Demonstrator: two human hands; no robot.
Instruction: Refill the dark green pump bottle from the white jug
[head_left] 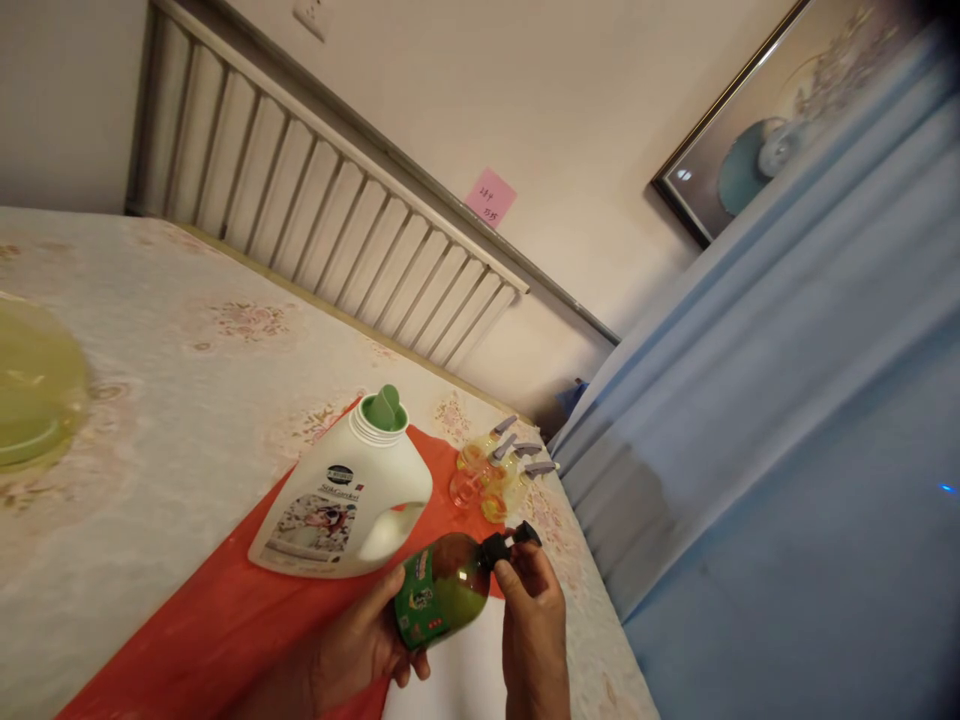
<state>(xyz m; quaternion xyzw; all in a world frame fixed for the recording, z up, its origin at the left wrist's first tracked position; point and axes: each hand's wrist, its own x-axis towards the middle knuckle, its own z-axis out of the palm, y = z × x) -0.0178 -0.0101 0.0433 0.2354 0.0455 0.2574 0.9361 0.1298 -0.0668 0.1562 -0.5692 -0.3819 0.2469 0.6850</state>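
Tilted in front of me is a pump bottle (450, 595) with a green label, brownish see-through walls and a black pump head (496, 549). My left hand (360, 640) is wrapped around its lower body. The fingers of my right hand (536, 625) close on the black pump at the neck. Just behind the bottle stands a white laundry detergent jug (330, 510), uncapped, with a green spout (385, 408) in its mouth. Beyond my right hand is a cluster of small clear pink and yellow containers (487, 480) with grey handle-like tops.
A red sheet (202, 610) lies under the jug on the flowered tablecloth (172, 420). White paper (454, 675) shows below the bottle. A yellow translucent basin (37, 375) sits at the left edge. Along the wall runs a radiator (300, 190); a blue curtain (720, 420) hangs at right.
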